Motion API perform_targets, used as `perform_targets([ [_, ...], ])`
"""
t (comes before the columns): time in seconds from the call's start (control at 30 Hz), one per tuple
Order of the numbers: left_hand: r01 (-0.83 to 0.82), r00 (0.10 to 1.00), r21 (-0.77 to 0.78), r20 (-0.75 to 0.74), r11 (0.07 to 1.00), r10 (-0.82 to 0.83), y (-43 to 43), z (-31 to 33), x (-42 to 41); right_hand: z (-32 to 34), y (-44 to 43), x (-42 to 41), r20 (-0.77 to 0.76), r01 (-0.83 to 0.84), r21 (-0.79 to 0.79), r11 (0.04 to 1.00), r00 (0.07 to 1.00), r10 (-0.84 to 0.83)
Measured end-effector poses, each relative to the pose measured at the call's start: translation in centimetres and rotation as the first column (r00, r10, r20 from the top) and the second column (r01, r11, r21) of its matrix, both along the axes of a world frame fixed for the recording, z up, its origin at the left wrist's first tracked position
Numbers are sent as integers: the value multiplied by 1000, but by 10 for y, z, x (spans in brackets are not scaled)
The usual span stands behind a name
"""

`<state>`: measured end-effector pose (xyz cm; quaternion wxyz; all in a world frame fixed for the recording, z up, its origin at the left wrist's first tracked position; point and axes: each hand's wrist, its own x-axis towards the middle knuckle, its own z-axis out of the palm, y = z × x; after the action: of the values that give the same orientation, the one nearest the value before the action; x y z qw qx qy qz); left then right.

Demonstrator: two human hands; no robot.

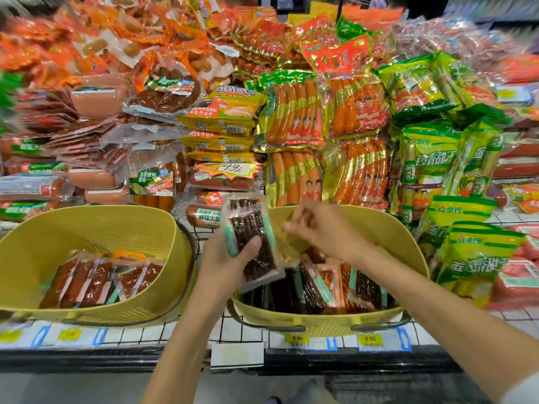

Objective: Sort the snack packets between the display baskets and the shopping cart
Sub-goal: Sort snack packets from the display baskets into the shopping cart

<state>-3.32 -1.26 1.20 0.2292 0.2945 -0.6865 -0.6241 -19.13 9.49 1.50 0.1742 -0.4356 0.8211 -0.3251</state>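
Observation:
My left hand (226,262) grips a clear snack packet (251,239) of dark meat sticks with a teal edge, held upright between the two yellow baskets. My right hand (316,228) hovers over the right basket (320,320), blurred, its fingers loosely curled and holding nothing that I can see. That basket contains several dark packets (315,290) with teal edges and some orange ones. The left basket (96,228) holds several reddish-brown packets (96,279). No shopping cart is in view.
Behind the baskets rise piles of sausage packs: orange and red ones (294,112) in the middle, green and yellow ones (443,170) at the right. Price tags (369,339) line the shelf's front edge. A tiled white shelf surface (215,325) shows between the baskets.

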Motion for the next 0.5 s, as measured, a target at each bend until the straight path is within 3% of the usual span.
perform_targets([
  [0.03, -16, 1000, 19, -25, 1000, 17, -3, 0, 3, -10, 1, 0, -39, -83, 166, 983, 995, 91],
  [0.1, -23, 998, 58, -53, 998, 26, -7, 2, 7, -33, 1, 6, -129, -216, 480, 850, 941, 313],
  [0.2, -19, 998, 63, -56, 998, 23, -7, 3, 8, -52, -8, 18, -244, -208, 700, 684, 829, 503],
  [0.3, -5, 998, 64, -54, 998, 9, -7, 3, 9, -57, -12, 15, -335, -176, 657, 733, 802, 494],
  [0.37, 3, 999, 49, -46, 999, -1, -7, 3, 10, -55, -9, 8, -347, -149, 568, 810, 849, 399],
  [0.43, 4, 1000, 22, -29, 1000, -3, -9, 1, 11, -48, -4, -1, -195, -88, 419, 904, 964, 184],
  [0.5, -10, 1000, -23, 8, 1000, 10, -12, 0, 11, -35, 2, -11, 99, -41, 267, 963, 995, 15],
])
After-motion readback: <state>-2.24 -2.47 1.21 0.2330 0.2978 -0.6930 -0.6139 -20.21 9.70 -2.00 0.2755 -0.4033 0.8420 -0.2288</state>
